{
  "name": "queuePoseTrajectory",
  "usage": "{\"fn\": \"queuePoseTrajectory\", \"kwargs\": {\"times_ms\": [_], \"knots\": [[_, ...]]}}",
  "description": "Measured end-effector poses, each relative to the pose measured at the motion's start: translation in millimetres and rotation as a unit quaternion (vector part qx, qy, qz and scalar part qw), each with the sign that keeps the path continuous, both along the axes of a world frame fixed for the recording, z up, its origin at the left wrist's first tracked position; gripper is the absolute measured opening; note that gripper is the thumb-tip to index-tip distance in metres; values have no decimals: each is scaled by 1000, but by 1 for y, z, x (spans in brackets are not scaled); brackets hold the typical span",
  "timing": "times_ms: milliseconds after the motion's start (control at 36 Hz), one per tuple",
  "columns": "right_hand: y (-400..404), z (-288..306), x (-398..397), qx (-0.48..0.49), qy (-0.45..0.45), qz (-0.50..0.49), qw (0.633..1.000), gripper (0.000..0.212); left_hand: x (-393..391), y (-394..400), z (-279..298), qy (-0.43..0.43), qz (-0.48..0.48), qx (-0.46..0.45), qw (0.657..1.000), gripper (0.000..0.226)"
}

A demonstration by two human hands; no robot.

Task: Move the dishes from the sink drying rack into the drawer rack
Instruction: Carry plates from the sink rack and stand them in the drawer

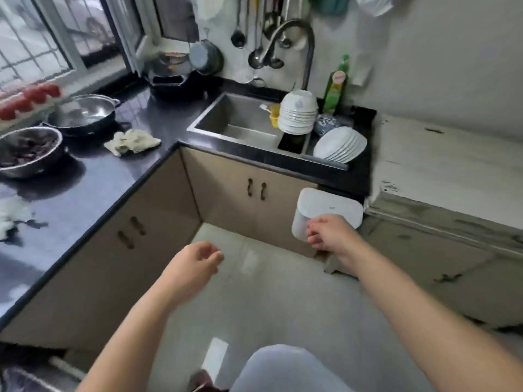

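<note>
A stack of upturned white bowls (297, 113) stands in the drying rack (325, 162) at the right end of the steel sink (235, 117). A row of white plates (341, 144) leans on edge beside the bowls, and a blue patterned bowl (325, 123) sits behind them. My left hand (195, 264) hangs over the floor with loosely curled fingers, holding nothing. My right hand (328, 233) floats in front of a white bin (328, 210) on the cabinet, fingers loosely curled and holding nothing. The cabinet doors (254, 190) below the sink are closed; no drawer rack shows.
A black L-shaped counter (113, 179) carries a steel pot (85, 114), a metal bowl of dark food (28, 151) and a crumpled cloth (131, 142). A green soap bottle (336, 86) stands by the tap (297, 38). A worn white cabinet (452, 171) fills the right.
</note>
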State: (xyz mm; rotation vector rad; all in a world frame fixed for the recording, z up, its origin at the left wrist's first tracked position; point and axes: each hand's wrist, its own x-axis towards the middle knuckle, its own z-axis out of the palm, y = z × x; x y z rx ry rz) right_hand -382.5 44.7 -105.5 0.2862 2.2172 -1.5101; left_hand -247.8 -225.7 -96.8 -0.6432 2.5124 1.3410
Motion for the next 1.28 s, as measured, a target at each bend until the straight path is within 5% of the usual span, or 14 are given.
{"fn": "queuePoseTrajectory", "kwargs": {"times_ms": [695, 806, 945, 1028, 1111, 1195, 1278], "knots": [[156, -50, -243, 41, -50, -130, 989, 14, -394, 142, -9, -8, -202, 32, 979, 15], [158, -67, -291, 59, -61, -86, 993, 15, -421, 153, -27, -46, -172, 19, 984, 15], [158, -91, -358, 140, -82, 114, 980, 15, -446, 182, -36, -76, -112, 3, 991, 14], [159, -92, -407, 186, -29, 257, 948, 18, -454, 200, -32, -87, -66, 5, 994, 14], [157, -83, -469, 273, 118, 343, 891, 29, -460, 213, -31, -98, -25, 2, 995, 16], [158, -80, -532, 362, 258, 443, 778, 48, -462, 225, -31, -103, 12, -2, 995, 16], [162, -78, -583, 429, 280, 567, 645, 62, -460, 237, -32, -116, 36, 7, 993, 15]]}}
